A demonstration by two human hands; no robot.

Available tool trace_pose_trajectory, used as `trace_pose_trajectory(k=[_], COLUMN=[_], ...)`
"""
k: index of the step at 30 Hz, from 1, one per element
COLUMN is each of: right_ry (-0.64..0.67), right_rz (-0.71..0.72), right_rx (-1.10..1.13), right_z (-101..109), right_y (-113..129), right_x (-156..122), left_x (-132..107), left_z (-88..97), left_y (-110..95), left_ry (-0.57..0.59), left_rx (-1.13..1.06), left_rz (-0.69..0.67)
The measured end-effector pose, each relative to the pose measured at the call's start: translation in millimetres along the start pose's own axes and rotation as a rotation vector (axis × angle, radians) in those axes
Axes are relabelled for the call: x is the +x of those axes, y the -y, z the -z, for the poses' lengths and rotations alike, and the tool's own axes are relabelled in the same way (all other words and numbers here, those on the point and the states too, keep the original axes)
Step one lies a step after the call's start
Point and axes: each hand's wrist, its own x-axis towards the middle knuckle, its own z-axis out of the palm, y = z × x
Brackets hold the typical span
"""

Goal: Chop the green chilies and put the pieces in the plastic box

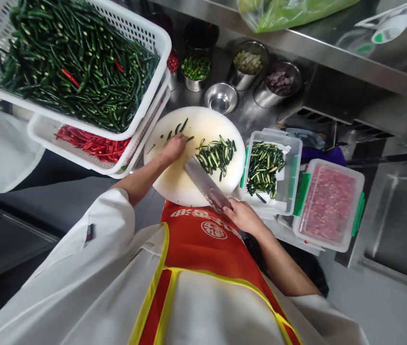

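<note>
My right hand (243,215) grips the handle of a cleaver (206,183), its broad blade low over the near part of a round white cutting board (167,189). Over the board's left part, my left hand (174,147) is closed with its fingers curled down. A green chili (189,139) pokes out at its fingers; the fingertips themselves are hidden. Just beyond that hand lie a few more whole green chilies (184,124). To the right of the blade, cut green chili pieces (218,154) lie in a loose pile.
At left, a white basket of green chilies (81,67) stands over another with red chilies (96,143). A clear box (295,167) with cut chilies stands right of the board, beside a lidded box of reddish food (329,201). Steel pots (268,96) and a bowl (221,98) stand behind.
</note>
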Motion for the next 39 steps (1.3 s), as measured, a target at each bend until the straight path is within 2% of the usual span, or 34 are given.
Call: trace_pose_trajectory(k=[2, 4, 8, 11, 14, 18, 23, 28, 31, 36, 39], right_ry=[-0.021, -0.047, -0.073, -0.066, -0.027, 0.025, 0.075, 0.104, 0.099, -0.006, -0.032], right_rz=[-0.051, -0.111, -0.13, -0.071, -0.033, -0.026, -0.035, -0.032, -0.017, -0.027, -0.033], right_rx=[0.001, 0.0, -0.004, -0.013, -0.041, -0.076, -0.091, -0.151, -0.169, -0.122, -0.082], right_z=[1, 3, 8, 12, 17, 28, 41, 41, 34, 14, 11], right_y=[-3, -6, -10, -7, -1, 6, 12, 13, 16, 31, 30], right_x=[3, 6, 6, 5, 3, 0, -3, -1, 12, 56, 69], left_x=[1, -10, -51, -77, -87, -89, -89, -90, -89, -89, -92], left_z=[1.2, 3.1, 0.4, -10.7, -22.1, -29.7, -34.1, -37.1, -37.1, -38.7, -36.5], left_y=[-1, -1, -5, -11, -15, -16, -16, -16, -16, -16, -18], left_ry=[0.048, 0.092, 0.206, 0.204, 0.146, 0.076, 0.055, 0.051, 0.057, 0.039, 0.043], left_rx=[0.038, 0.039, -0.068, -0.136, -0.172, -0.201, -0.196, -0.203, -0.207, -0.219, -0.228], left_rz=[0.0, -0.055, -0.38, -0.529, -0.535, -0.505, -0.491, -0.469, -0.475, -0.495, -0.492])
